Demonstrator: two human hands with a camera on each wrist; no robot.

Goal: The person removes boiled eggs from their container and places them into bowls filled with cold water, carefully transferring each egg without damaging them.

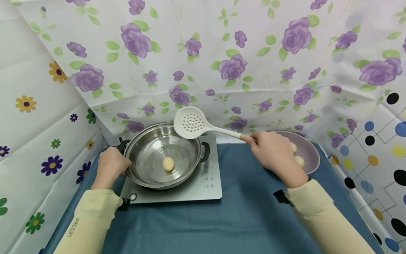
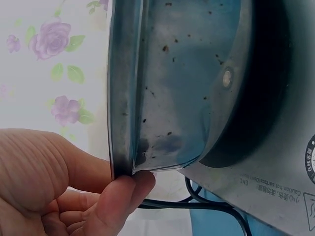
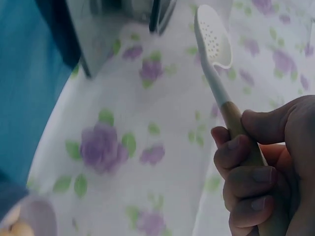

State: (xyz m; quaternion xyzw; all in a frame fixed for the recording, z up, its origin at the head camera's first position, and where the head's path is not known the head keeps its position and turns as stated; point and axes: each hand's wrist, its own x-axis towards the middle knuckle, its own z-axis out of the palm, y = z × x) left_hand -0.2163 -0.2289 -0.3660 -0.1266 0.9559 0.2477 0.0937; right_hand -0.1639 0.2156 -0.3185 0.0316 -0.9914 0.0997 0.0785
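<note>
My left hand point(image 1: 112, 164) pinches the rim of a wide stainless steel pot point(image 1: 146, 155) at its left side. In the left wrist view, thumb and fingers meet on the lip of the speckled outer wall point(image 2: 172, 98). Inside the pot lies one pale yellow, egg-shaped thing point(image 1: 168, 163). With curled fingers, my right hand point(image 1: 274, 151) grips the wooden handle point(image 3: 238, 128) of a white slotted skimmer point(image 1: 191, 122). The skimmer's perforated head is raised, overlapping the pot's far right rim in the head view.
Under the pot is a silver induction cooker point(image 1: 203, 192) on a blue cloth point(image 1: 241, 218). A pale purple bowl point(image 1: 312, 155) with similar egg-shaped things point(image 1: 299, 161) stands on the right, partly behind my right hand. Black cable point(image 2: 211, 204) runs beside the cooker. Flowered sheets point(image 1: 203, 70) hang behind.
</note>
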